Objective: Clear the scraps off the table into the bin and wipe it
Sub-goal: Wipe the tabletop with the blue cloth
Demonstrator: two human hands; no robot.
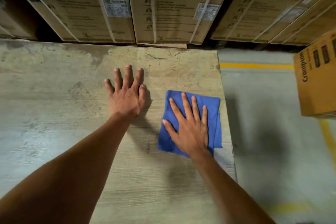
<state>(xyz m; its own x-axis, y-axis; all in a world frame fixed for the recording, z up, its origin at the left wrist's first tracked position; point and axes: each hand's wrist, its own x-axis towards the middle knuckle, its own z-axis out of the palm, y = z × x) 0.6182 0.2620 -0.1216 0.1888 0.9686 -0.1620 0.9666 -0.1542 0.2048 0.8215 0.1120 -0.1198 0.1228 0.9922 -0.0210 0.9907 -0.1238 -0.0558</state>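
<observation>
A folded blue cloth [215, 114] lies flat on the worn wooden table [63, 105], close to its right edge. My right hand [189, 127] presses down on the cloth with fingers spread, palm flat. My left hand [127, 94] rests flat on the bare tabletop just left of the cloth, fingers apart, holding nothing. No scraps show on the table surface.
Tall strapped cardboard cartons [169, 5] stand along the table's far edge. To the right the table ends at a grey floor [272, 114] with yellow lines. An orange cardboard box [318, 82] stands at the right edge of view.
</observation>
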